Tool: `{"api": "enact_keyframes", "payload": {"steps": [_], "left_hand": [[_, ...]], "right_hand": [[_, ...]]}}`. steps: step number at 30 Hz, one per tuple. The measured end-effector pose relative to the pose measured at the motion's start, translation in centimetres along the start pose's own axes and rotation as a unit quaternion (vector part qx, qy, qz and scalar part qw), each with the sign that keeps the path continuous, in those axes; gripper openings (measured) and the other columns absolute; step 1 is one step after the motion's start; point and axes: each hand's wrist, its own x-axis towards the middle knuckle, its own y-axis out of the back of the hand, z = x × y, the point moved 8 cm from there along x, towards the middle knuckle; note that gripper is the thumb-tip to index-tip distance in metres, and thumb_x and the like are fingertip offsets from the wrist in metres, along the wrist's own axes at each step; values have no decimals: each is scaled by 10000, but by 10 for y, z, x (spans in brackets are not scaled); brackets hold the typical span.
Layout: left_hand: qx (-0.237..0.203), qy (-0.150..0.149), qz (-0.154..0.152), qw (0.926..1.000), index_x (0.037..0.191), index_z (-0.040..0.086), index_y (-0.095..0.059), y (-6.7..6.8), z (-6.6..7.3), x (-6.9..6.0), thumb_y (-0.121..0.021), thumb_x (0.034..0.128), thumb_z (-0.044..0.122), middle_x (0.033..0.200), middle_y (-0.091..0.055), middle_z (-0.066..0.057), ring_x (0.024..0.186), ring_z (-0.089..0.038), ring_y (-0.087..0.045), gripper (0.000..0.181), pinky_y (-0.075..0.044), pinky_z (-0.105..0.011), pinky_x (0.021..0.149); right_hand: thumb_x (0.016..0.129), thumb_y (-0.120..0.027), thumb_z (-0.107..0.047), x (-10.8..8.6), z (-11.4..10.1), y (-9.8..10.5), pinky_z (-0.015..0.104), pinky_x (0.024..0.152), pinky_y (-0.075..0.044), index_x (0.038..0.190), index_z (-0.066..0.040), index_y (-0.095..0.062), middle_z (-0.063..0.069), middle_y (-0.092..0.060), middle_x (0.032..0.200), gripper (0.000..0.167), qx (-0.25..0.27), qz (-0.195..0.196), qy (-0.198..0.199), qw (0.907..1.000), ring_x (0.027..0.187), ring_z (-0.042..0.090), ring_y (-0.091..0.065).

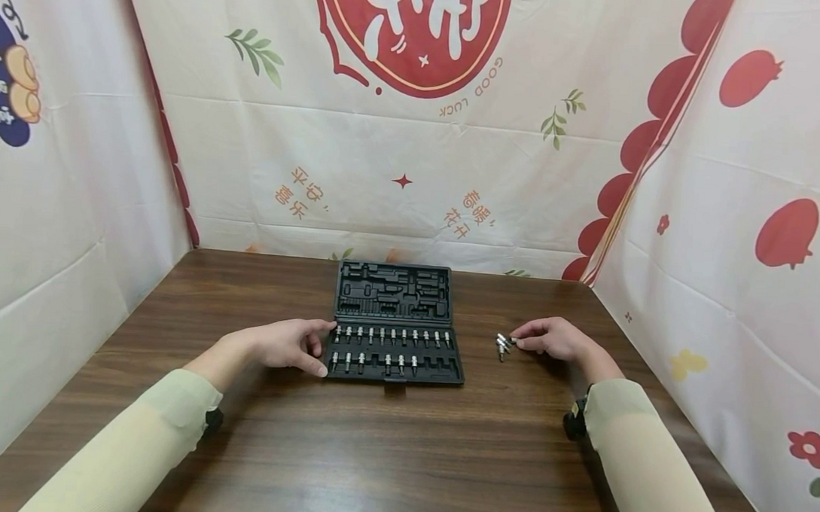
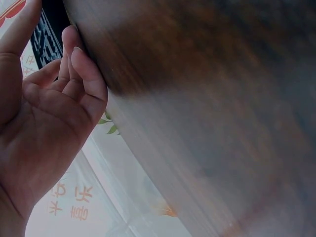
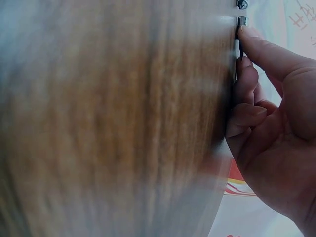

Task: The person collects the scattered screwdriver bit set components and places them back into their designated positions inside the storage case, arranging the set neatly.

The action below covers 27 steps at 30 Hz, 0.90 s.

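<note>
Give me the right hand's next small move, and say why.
Probably lift the bit with the right hand toward the bare slots at the case's lower right: the hand seems to pinch it, those slots look unfilled, and the left hand rests at the case's left edge.

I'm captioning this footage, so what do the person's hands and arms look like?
The left hand and right hand are gloveless, with no rings in sight. The left sleeve and right sleeve are pale cream-yellow, ending in faintly greenish cuffs. Small black items, perhaps wrist cameras, show beside both cuffs.
</note>
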Motion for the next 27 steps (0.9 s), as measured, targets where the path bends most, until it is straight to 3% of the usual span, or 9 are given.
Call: {"api": "enact_keyframes", "payload": {"steps": [15,21,27], "left_hand": [[37,-4,-6,10000,1689,-16,-359,0,0,0,-892,948,306,1064,-653,-48,916,-163,-572,968,-469,-340,850],[43,-36,-20,10000,1684,-31,-357,0,3,-1,-894,946,292,1062,-656,-54,914,-163,-574,968,-473,-335,843],[85,-10,7,10000,1684,-24,-363,1,2,-1,-891,948,289,1063,-658,-53,925,-165,-575,959,-470,-340,855]], "right_hand": [[1094,-699,-274,-3,4,4,362,807,-499,1284,-81,-771,77,-691,1026,280,206,108,-4,9997,931,237,-590],[1106,-683,-272,-7,-4,13,355,817,-527,1360,-88,-716,138,-694,1176,316,472,423,235,9977,997,256,-600],[1120,-660,-273,-12,-29,18,364,958,-520,1496,-124,-678,145,-688,1424,404,532,587,690,9945,1142,241,-598]]}}
